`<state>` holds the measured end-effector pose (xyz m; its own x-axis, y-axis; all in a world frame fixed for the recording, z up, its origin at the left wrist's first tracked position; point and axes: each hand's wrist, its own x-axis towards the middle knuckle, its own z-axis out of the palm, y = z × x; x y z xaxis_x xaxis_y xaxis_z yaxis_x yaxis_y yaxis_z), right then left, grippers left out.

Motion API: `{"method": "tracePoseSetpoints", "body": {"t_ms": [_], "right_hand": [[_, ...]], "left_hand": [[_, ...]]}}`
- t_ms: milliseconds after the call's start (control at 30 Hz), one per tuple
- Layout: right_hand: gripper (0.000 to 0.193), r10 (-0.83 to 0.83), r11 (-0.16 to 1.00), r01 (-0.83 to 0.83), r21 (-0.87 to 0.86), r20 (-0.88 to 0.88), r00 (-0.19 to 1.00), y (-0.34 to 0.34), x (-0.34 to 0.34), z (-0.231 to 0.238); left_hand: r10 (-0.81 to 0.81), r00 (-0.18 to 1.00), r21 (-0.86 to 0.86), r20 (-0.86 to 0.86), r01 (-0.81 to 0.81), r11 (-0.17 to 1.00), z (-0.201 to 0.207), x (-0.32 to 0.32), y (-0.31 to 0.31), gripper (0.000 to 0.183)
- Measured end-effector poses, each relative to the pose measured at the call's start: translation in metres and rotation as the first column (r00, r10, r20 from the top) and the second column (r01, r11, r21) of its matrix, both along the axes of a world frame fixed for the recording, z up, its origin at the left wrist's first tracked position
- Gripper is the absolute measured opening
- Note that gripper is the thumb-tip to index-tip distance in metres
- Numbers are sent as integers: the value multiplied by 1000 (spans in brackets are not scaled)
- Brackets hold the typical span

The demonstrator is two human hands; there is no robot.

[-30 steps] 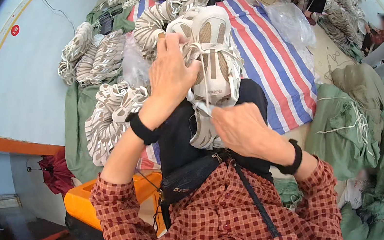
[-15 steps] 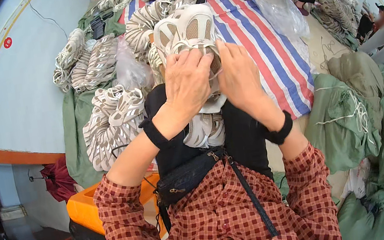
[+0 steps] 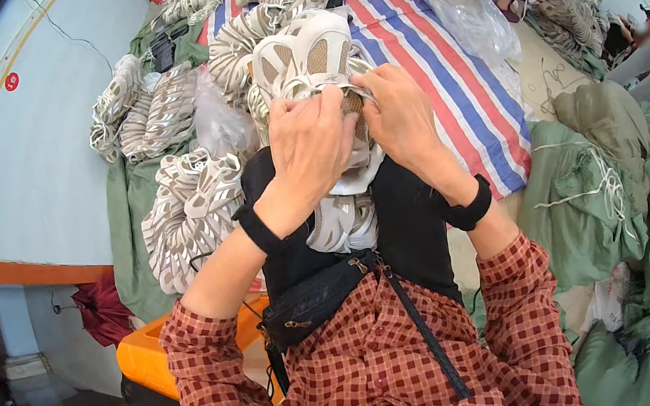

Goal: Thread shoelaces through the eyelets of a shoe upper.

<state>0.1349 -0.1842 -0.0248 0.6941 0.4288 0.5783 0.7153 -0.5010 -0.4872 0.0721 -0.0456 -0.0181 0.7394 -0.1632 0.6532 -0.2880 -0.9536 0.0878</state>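
Note:
Between my knees is a white and beige sneaker upper [image 3: 325, 43] with a tan mesh toe, its toe pointing away from me. My left hand [image 3: 310, 140] is closed on its left side, fingers curled over the lacing area. A pale shoelace [image 3: 331, 79] crosses the upper just beyond my fingertips. My right hand [image 3: 398, 114] pinches the lace at the right edge of the opening, thumb and forefinger together. My fingers partly hide the tongue and eyelets. Just left of the held one lies another matching upper [image 3: 272, 62].
Bundled uppers [image 3: 192, 213] lie to the left on green cloth [image 3: 133, 230]. A striped sheet [image 3: 438, 62] spreads ahead, with clear plastic bags [image 3: 474, 20] on it. Green sacks [image 3: 582, 200] stand at the right, an orange stool [image 3: 144, 361] at the lower left. Other people sit at the far right.
My right hand has shifted slightly left and its fingers have bent into a pinch at the lace. The left hand has moved a little left, still closed on the upper.

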Motion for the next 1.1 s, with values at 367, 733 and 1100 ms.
{"method": "tracePoseSetpoints", "body": {"t_ms": [367,733,1100], "right_hand": [[29,109,994,-110,19,37,993,-15,3,0],[14,394,880,-338,334,-114,912,-22,-3,7],[17,400,778,-102,621,-362,842,-24,7,21]], "left_hand": [[149,867,276,-475,-14,961,14,-25,-30,20],[-224,944,-129,-244,197,972,44,-26,7,12],[-365,922,-889,-126,58,454,38,5,14,11]]}}
